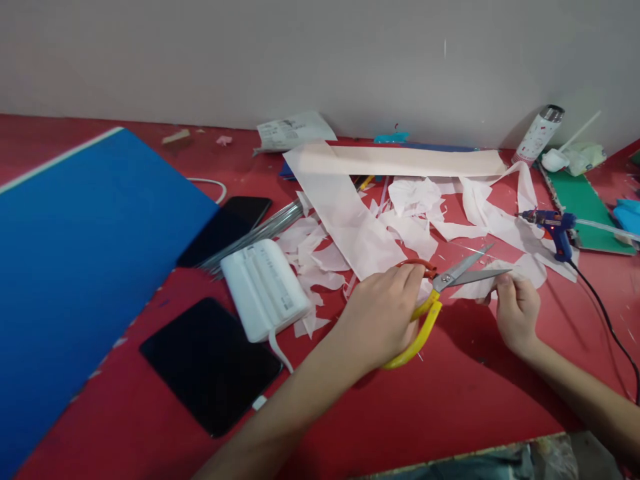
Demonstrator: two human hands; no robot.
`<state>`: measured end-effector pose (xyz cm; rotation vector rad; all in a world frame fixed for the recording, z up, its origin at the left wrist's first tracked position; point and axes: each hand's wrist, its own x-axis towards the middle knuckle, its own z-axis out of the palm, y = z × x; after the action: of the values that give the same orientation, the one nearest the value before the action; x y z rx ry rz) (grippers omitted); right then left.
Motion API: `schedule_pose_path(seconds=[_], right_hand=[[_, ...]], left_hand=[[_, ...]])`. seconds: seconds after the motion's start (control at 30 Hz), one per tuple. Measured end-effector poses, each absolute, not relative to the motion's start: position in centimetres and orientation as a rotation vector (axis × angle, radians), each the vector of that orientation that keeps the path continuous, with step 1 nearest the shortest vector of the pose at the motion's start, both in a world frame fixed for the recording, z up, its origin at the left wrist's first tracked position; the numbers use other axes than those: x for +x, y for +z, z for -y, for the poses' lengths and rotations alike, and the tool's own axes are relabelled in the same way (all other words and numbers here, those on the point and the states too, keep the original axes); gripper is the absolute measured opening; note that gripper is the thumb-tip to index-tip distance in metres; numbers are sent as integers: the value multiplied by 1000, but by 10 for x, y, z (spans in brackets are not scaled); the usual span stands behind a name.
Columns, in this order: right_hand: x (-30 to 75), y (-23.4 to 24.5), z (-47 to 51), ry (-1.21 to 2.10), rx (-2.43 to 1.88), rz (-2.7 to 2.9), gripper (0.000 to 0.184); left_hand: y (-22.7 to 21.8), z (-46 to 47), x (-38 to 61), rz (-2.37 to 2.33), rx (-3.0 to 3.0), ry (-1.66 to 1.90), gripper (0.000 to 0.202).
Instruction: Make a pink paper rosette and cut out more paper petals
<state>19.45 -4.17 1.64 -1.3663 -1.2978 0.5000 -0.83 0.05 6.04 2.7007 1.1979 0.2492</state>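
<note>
The left hand grips a pair of scissors with yellow and red handles, its fingers curled closed around the handles. The steel blades stand partly open, pointing right. The right hand is just beyond the blade tips, its fingers pinched closed on a scrap of pale pink paper, which lies just under the lower blade. Both hands are low over a red bench, and a long strip of the same paper runs across it, folding down towards the scissors. Torn and cut paper scraps lie in a loose heap around it. To the left of the scissors is a white power bank with a white cable, between a black tablet and a black phone. A bundle of thin metal rods lies against the phone. A large blue board covers the left of the bench. At the right, a blue glue gun with a black cord stands by a green board, and a white bottle stands near the wall.
</note>
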Motion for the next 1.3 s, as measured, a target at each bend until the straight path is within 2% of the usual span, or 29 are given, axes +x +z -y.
schedule_pose_path(seconds=[0.5,0.7,0.93,1.3], right_hand=[[193,15,45,418,-1452,1373,39],[191,13,45,537,-1391,1293,35],[197,13,42,963,-1284,1304,33],[199,11,39,887,-1303,1409,31]], left_hand=[[53,1,1,-1122,2688,354,34],[55,-1,0,-1134,2658,277,30],[59,-1,0,-1100,2683,222,27],[66,-3,0,-1148,2640,-31,30]])
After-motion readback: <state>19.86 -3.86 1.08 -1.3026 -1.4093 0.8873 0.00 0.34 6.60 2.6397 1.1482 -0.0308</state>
